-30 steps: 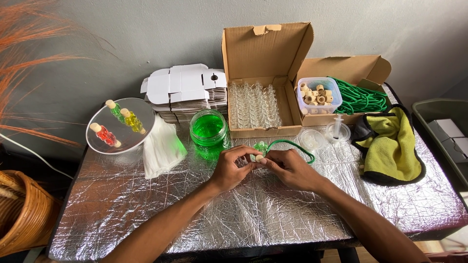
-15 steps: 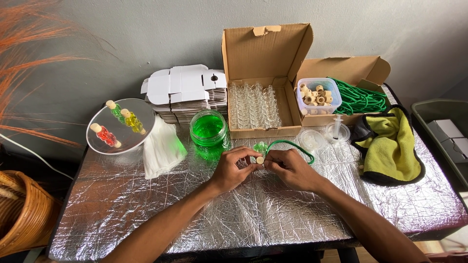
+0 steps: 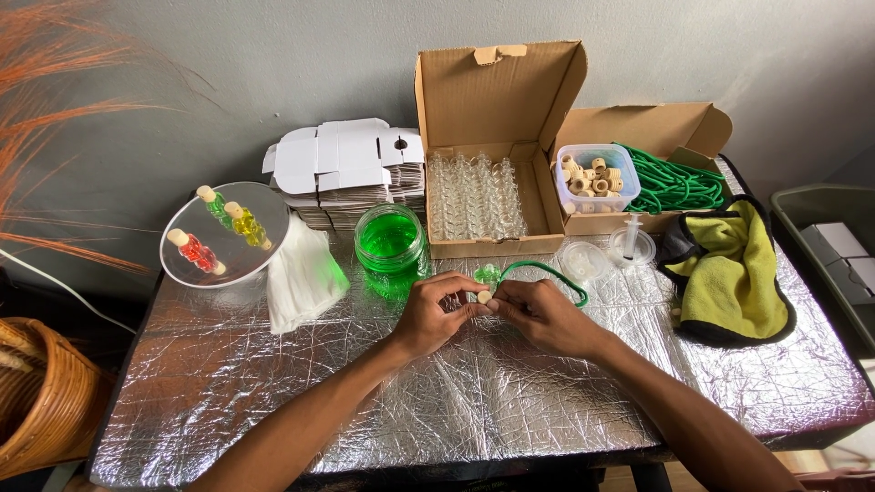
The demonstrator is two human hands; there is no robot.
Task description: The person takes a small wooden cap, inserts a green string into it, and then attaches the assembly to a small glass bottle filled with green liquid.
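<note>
- Pinching a small green-filled bottle [image 3: 487,274] between both sets of fingertips, the person works over the middle of the foil-covered tabletop [image 3: 273,401], just near of the green jar.
- Left hand [image 3: 428,314] is curled closed, thumb and forefinger gripping the bottle by its body, likely to keep it from turning.
- Right hand [image 3: 545,314] is also closed, its fingertips meeting the left at a pale cork stopper [image 3: 483,296], which sits at the bottle's mouth; whether it is fully seated I cannot tell.
- A green cord [image 3: 547,271] loops away from the bottle to the right, lying loose on the foil behind the right hand.
- Supplies stand along the far edge, within an arm's stretch: a jar of green liquid [image 3: 391,248], an open cardboard box [image 3: 492,100] of empty glass bottles [image 3: 476,196], and a plastic tub of corks [image 3: 597,178] beside a bundle of green cord [image 3: 674,187] in a second box.
- A syringe [image 3: 631,235] stands in a small clear cup, near the jar's side of the work, seemingly for filling.
- Finished-looking red, yellow and green bottles rest on a round glass dish [image 3: 223,237] at far left, apart from the mess.
- White cloth [image 3: 301,278] lies by the jar and a yellow cloth [image 3: 734,273] lies at right, handy for drips.
</note>
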